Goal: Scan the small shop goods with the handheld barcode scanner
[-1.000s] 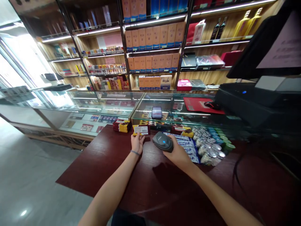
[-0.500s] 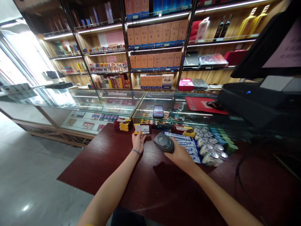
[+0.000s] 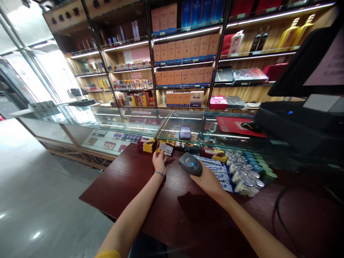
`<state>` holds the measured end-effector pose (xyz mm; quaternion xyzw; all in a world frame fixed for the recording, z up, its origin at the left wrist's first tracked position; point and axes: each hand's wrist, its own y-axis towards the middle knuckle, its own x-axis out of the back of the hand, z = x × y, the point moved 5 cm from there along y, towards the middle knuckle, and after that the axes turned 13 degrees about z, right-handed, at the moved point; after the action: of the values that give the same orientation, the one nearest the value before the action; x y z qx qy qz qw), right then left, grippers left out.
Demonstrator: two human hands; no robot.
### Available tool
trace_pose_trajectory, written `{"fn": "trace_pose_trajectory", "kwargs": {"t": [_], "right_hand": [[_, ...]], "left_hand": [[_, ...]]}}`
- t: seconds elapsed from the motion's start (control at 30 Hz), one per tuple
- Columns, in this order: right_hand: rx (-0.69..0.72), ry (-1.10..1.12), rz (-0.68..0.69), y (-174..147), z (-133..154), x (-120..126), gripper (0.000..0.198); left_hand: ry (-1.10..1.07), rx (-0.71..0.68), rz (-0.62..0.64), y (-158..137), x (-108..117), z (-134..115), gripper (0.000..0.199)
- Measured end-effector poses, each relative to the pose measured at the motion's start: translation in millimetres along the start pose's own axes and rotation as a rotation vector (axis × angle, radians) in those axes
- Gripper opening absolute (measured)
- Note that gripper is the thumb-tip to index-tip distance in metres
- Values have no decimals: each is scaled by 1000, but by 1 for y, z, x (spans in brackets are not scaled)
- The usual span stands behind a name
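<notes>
My left hand (image 3: 159,163) is closed on a flat yellow and dark red packet, perhaps a chocolate bar (image 3: 166,148), tilted with its barcode label facing me. My right hand (image 3: 208,179) grips a black barcode scanner (image 3: 190,163), its head pointing left toward the packet and a blue light glowing on top. To the left of the held packet lies a stack of similar packets (image 3: 146,144). Beyond the scanner, blue and white packets (image 3: 219,172) lie in a row, partly hidden by my right hand. More yellow and dark red packets (image 3: 213,154) sit behind them.
Lidded jars (image 3: 243,179) crowd the table (image 3: 161,204) at the right. A glass display counter (image 3: 129,120) runs along the back, with a small screen device (image 3: 185,132) on it. A black monitor (image 3: 303,64) and a cable (image 3: 278,208) are at right.
The packet in my left hand has tilted, its right end lower. A blue light now shows on the scanner. The whole view has shifted slightly, so everything appears lower and further right.
</notes>
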<state>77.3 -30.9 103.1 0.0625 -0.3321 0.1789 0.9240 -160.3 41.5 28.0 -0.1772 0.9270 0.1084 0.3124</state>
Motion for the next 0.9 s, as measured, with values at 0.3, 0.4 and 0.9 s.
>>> {"fn": "trace_pose_trajectory", "kwargs": {"t": [0.3, 0.4, 0.9], "right_hand": [[107, 94, -48, 3, 0, 0, 58], [135, 102, -62, 2, 6, 2, 55], [220, 141, -75, 4, -1, 5, 59]], "left_hand": [[620, -498, 8, 37, 32, -90, 20], [987, -637, 117, 45, 40, -120, 20], [1866, -691, 568, 79, 54, -116, 24]]}}
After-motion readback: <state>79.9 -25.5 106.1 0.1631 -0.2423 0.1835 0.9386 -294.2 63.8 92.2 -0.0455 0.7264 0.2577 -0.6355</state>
